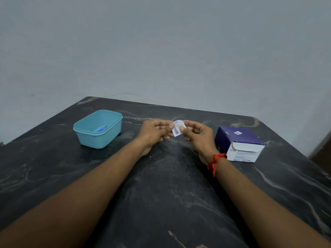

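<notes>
A small white paper packet (176,128) with printed lines is held above the middle of the dark marble table (161,185). My left hand (155,132) pinches its left edge between thumb and fingers. My right hand (198,135) pinches its right side, thumb on the front face. A red thread is tied around my right wrist.
A light blue plastic tub (84,133) stands to the left with a small blue item (101,129) inside. A purple and white cardboard box (239,143), flap open toward me, lies to the right. A grey wall rises behind the table's far edge.
</notes>
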